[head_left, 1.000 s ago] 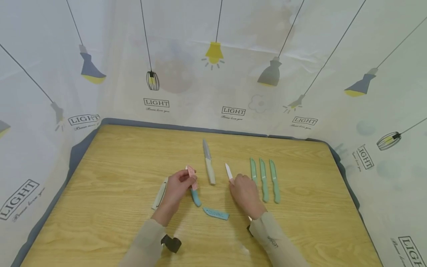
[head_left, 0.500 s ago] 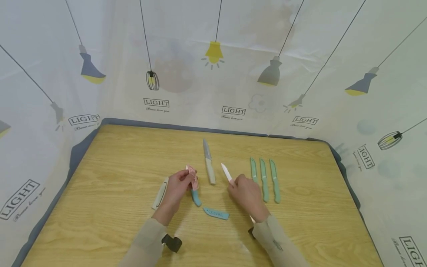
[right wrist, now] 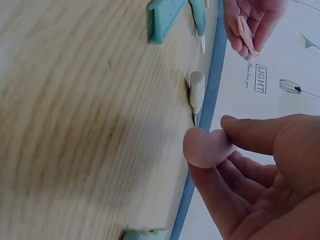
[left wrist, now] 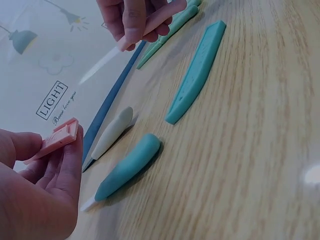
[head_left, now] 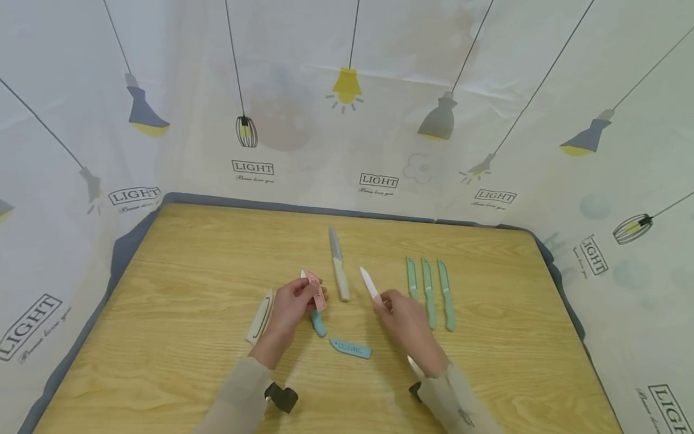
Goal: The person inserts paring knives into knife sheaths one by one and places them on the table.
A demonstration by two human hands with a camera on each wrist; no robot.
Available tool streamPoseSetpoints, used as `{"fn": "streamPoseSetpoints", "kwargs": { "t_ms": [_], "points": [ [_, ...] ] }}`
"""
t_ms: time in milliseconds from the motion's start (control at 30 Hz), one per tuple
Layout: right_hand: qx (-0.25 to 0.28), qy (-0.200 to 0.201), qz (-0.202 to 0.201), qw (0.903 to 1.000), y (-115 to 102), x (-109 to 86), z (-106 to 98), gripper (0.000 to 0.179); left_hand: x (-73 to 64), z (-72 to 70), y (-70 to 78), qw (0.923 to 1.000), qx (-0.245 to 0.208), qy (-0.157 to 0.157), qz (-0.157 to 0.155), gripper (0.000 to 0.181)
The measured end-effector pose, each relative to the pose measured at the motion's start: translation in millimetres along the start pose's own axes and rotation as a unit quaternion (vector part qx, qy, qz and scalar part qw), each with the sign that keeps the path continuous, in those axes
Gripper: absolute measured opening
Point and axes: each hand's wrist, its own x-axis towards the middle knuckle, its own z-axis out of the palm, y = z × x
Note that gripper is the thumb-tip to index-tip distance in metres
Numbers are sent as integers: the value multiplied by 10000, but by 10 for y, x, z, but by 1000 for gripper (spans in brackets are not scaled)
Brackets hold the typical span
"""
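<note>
My left hand pinches a pink knife sheath between thumb and fingers, above the table. My right hand grips the pink handle of a small knife, its white blade bare and pointing away to the left. Under the left hand lies a knife with a blue handle and a white blade, partly hidden in the head view. A blue sheath rests on the table between the two wrists. Farther back lies a large knife with a cream handle and a grey blade.
Several things lie on the wooden table. A cream sheath sits left of my left hand, partly covered by it. Right of my right hand three green knives lie side by side. A wall cloth printed with lamps encloses the table's far side.
The right hand has lifted slightly and turned, with the pink knife's blade swinging a little to the left. The left hand and its pink sheath have shifted only slightly right.
</note>
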Motion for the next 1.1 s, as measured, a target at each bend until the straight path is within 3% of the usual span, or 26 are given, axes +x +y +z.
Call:
{"fn": "streamPoseSetpoints", "kwargs": {
  "t_ms": [300, 567, 767, 1100],
  "points": [
    [816, -321, 136, 9961, 3, -154, -24, 14, 29, 21, -14, 9999, -116, -78, 51, 33],
    [1515, -799, 121, 9852, -41, -244, -7, 23, 23, 55, 33, 9994, -265, -205, 104, 36],
    [2171, -1140, 96, 9694, -75, -300, 11, 29, 19, 82, 67, 9988, -422, -238, 49, 37],
    [2394, -1268, 62, 9626, -108, -402, 25, 34, -3, 112, 56, 9973, -636, -368, 57, 38]
  ]
}}
